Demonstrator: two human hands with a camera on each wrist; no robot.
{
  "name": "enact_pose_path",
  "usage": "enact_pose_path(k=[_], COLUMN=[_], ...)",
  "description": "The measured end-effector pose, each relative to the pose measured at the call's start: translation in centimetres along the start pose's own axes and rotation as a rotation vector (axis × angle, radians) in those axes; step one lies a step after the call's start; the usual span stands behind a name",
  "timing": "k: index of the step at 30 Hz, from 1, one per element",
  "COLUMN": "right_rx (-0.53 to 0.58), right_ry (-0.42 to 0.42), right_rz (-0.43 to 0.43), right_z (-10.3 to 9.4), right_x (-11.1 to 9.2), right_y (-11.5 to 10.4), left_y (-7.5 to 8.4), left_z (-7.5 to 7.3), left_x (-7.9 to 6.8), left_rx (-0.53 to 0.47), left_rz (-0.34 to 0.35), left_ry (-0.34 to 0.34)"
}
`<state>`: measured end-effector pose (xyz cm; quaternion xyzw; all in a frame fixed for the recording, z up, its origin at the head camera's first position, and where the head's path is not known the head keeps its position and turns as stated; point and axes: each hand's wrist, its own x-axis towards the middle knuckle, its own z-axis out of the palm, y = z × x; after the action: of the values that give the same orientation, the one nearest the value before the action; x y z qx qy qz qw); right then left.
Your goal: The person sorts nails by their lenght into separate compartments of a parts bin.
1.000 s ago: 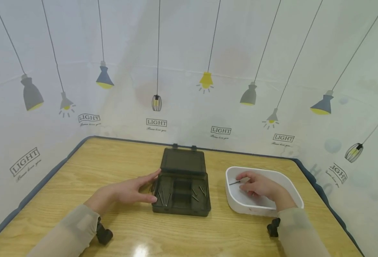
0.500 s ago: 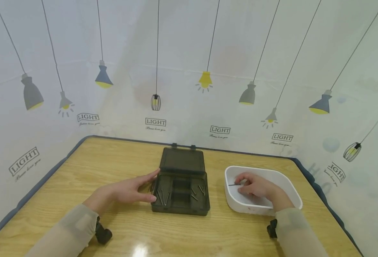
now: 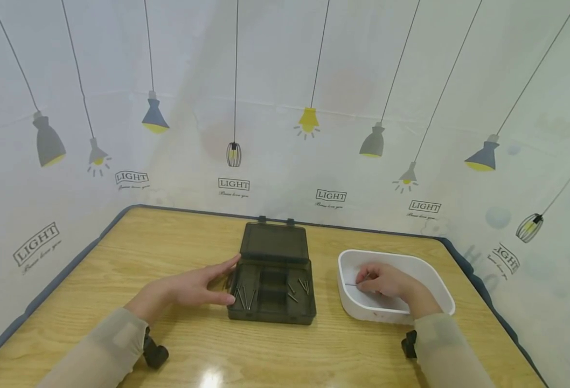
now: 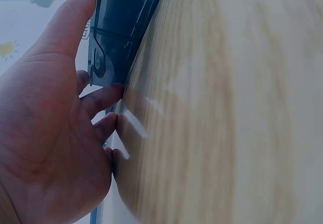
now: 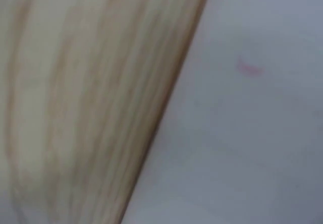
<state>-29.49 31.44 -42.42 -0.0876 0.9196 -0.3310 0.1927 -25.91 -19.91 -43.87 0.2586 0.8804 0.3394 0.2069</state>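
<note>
A dark, see-through compartment box [image 3: 271, 318] lies with its lid [image 3: 275, 241] raised at the back. My left hand [image 3: 190, 288] rests against the box's left side, thumb at the front corner and index finger farther back. Thin metal nail-like pieces [image 3: 248, 299] lie in its left compartment, with several shorter ones [image 3: 304, 285] on the right; the middle sections look bare. My right hand [image 3: 387, 280] is inside the white tray [image 3: 391, 315], fingertips together at the end of a thin dark nail-like rod [image 3: 350, 284]. The left wrist view shows the left hand [image 4: 50, 118] beside the box [image 4: 123, 27].
Box and tray stand apart on a wood-grain table [image 3: 246, 355] with a dark blue edge [image 3: 387, 232]. A curtain [image 3: 285, 70] printed with lamps hangs behind. The right wrist view shows only the tabletop [image 5: 75, 103] and the tray's outer wall [image 5: 242, 133], blurred.
My right hand's fingertips have come together on the rod's end, and the rod has shifted slightly in the tray. The left hand and the box stay as they were.
</note>
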Motion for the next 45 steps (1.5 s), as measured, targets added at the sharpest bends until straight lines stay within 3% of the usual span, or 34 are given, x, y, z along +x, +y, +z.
enact_pose_path(k=[20,45], right_rx=[-0.096,0.034], right_ry=[0.011,0.027], right_rz=[-0.052,-0.058], right_z=[-0.06,-0.8], right_x=[0.25,-0.57], right_y=[0.16,-0.43], left_y=[-0.03,-0.09], left_z=[-0.12,-0.02], left_x=[-0.01,-0.08], left_rx=[-0.001,-0.007], left_rz=[0.004,0.0], left_ry=[-0.005,0.002])
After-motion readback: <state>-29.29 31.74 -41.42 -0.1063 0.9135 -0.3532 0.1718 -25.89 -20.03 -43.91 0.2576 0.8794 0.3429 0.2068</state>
